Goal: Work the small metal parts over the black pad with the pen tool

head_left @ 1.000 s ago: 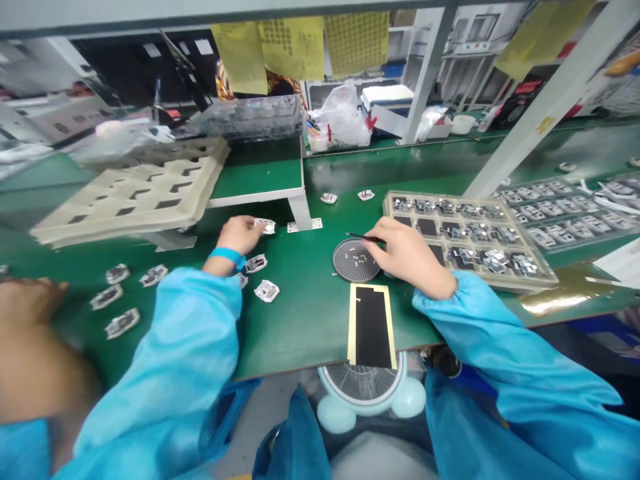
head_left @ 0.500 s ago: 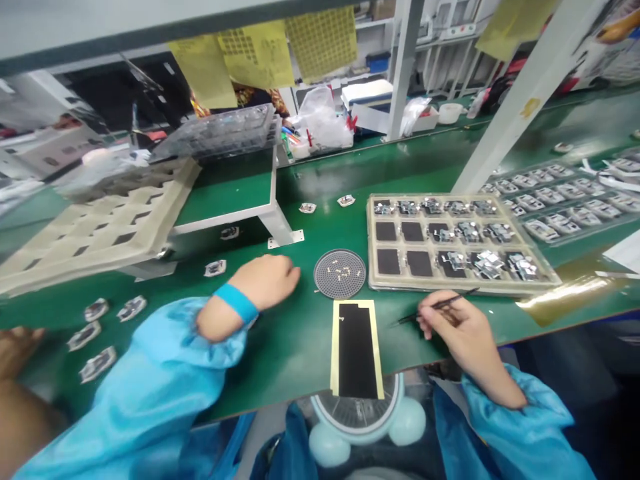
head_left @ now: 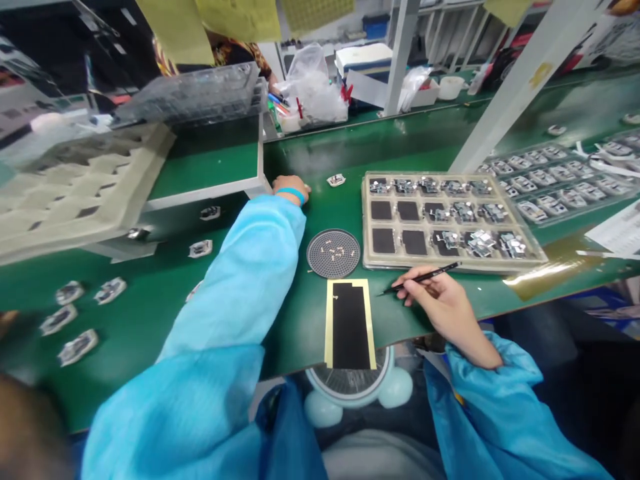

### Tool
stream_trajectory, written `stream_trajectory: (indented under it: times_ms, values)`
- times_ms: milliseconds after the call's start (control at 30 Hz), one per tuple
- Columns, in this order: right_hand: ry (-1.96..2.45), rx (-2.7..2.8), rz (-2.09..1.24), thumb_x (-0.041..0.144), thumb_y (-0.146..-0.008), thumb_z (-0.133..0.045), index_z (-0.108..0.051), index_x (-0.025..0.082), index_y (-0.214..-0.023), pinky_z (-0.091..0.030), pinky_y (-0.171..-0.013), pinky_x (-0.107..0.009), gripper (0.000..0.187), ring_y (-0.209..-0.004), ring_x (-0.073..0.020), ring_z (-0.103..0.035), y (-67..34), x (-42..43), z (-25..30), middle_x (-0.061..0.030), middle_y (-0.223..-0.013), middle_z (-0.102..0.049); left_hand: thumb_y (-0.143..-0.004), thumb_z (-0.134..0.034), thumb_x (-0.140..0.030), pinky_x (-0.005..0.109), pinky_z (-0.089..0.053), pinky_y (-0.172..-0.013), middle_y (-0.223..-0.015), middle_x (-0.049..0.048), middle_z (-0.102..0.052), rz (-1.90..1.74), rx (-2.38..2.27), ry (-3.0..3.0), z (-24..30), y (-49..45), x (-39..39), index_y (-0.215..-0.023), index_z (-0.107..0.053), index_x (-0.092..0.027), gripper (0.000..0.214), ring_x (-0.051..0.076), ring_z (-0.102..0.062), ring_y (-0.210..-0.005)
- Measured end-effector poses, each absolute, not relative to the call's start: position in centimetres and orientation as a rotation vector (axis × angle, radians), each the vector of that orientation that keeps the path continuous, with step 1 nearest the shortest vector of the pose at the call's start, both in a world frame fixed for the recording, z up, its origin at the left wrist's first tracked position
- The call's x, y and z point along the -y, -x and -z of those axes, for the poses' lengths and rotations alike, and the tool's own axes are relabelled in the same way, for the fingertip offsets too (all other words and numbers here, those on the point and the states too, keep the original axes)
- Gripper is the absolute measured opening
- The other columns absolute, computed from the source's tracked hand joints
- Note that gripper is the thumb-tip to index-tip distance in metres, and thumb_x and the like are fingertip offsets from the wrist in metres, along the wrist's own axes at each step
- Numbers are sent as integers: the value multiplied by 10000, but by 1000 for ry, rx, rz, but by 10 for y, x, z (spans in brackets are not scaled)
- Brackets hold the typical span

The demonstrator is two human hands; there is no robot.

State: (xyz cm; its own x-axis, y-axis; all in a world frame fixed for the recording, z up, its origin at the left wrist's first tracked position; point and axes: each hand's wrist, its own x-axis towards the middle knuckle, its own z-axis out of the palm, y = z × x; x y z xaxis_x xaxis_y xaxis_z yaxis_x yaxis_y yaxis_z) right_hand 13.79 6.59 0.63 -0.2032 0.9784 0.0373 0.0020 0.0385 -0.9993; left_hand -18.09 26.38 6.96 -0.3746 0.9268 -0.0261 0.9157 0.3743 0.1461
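Observation:
My left hand [head_left: 291,187] is stretched far forward across the green bench, fingers curled down at the spot beside the small raised shelf's foot; what it grips is hidden. A small metal part [head_left: 336,179] lies just right of it. My right hand [head_left: 440,300] rests near the bench's front edge, pinched on black tweezers [head_left: 420,277] that point left. Between my arms lie a round mesh dish [head_left: 333,253] with tiny pieces and a black strip on yellow backing [head_left: 349,324]. A beige tray [head_left: 450,223] of metal parts sits just beyond my right hand.
Several loose metal parts [head_left: 80,313] lie at the left on the bench. A raised green shelf [head_left: 205,167] carries a beige empty tray [head_left: 75,193] and clear trays [head_left: 195,97]. More part trays [head_left: 560,180] lie at right, past a white post [head_left: 505,100]. A small fan [head_left: 353,390] sits below the edge.
My left hand has reached forward from beside the mesh dish to the far spot by the shelf foot. My right hand with the tweezers stayed near the front edge, shifting slightly.

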Motion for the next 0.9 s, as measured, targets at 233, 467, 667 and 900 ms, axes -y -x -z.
stream_trajectory:
  times_ms: [233, 467, 667, 900]
  values:
    - [1100, 1561, -1130, 374, -844, -788, -729, 205, -954, -604, -718, -350, 210, -778, -207, -745, -97, -72, -3, -63, -898, -783, -732, -843, -416, 385, -571, -807, -943, 113, -727, -918, -1700, -1619, -84, 165, -140, -1097, -590, -118, 535, 239, -708, -854]
    - [1121, 1656, -1024, 369, -865, -760, -721, 211, -978, -576, -714, -345, 197, -811, -208, -741, -91, -76, 3, -58, -952, -783, -661, -883, -223, 330, -602, -795, -959, 76, -737, -839, -1128, -1167, -53, 163, -45, -1237, -601, -163, 645, 182, -719, -831]
    - [1146, 1643, -1052, 371, -856, -768, -722, 202, -956, -561, -688, -326, 202, -762, -187, -719, -92, -76, 0, -46, -909, -769, -766, -800, -271, 233, -500, -580, -771, 4, -678, -692, -1324, -1522, -28, 144, -37, -1153, -692, -171, 414, 118, -602, -621]
    - [1146, 1665, -1041, 386, -858, -765, -721, 204, -960, -548, -665, -324, 213, -745, -185, -707, -92, -76, 0, -47, -900, -767, -839, -731, -279, 222, -471, -573, -750, -22, -634, -700, -1389, -1641, -27, 139, -32, -1226, -658, -209, 400, 108, -547, -598]
